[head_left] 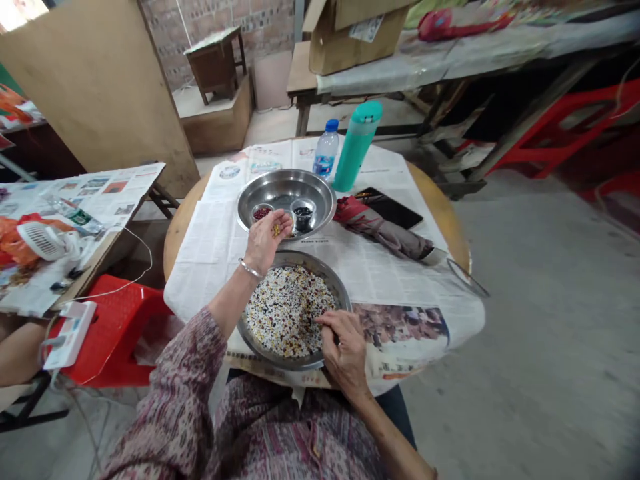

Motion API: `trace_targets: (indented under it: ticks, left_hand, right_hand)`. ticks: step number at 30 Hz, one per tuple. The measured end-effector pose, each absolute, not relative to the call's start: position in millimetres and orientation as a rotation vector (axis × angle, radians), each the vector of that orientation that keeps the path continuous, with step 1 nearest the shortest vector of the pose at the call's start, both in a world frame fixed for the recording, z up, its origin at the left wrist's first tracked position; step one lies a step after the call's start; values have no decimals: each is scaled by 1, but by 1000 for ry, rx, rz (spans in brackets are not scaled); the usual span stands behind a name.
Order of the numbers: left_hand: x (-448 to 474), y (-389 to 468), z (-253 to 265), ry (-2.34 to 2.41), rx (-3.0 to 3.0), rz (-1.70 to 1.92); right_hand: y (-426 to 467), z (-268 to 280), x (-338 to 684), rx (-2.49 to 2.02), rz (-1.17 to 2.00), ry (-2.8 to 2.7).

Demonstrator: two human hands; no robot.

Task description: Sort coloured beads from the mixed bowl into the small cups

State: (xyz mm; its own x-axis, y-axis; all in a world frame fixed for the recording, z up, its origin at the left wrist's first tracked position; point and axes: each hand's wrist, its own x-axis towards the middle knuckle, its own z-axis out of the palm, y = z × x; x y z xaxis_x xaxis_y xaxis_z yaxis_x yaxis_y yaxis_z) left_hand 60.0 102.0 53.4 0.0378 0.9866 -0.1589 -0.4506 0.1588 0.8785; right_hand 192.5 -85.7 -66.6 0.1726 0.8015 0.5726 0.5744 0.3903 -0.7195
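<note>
My left hand (pixel 270 239) is cupped palm up over the near rim of an empty-bottomed steel bowl (pixel 273 183), with several yellow kernels (pixel 276 230) in it. Inside that bowl stand a small cup of dark red beans (pixel 261 212) and a clear cup of black beans (pixel 303 215); my fingers partly hide what is between them. Closer to me, a second steel basin (pixel 345 293) holds a mix of white, yellow, dark and reddish grains (pixel 287 310). Over its right edge, my right hand (pixel 345 347) has thumb and forefinger closed together; whatever they pinch is too small to make out.
Newspaper (pixel 200 267) covers the round table. Behind the bowls stand a water bottle (pixel 327 150) and a teal flask (pixel 357 147). A folded umbrella (pixel 383 230) and a black tablet-like object (pixel 393 208) lie right. A red stool (pixel 115 333) with a power strip (pixel 70 333) is left.
</note>
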Motion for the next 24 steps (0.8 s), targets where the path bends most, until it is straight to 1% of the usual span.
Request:
trace_targets:
  ticks: [3, 5, 9, 17, 24]
  left_hand:
    - [73, 136, 47, 1082, 955, 1329]
    - [80, 150, 41, 1167, 1132, 1280]
    - [83, 157, 38, 1187, 1339, 1212]
    - [74, 148, 53, 1186, 1399, 1089]
    - [70, 152, 48, 1083, 1338, 1060]
  right_hand:
    - [-86, -67, 192, -1279, 251, -1507]
    - [-85, -68, 192, -1274, 249, -1500]
    - [-85, -67, 192, -1265, 254, -1494]
    - [-85, -68, 192, -1261, 263, -1491]
    - [-84, -67, 192, -1260, 257, -1494]
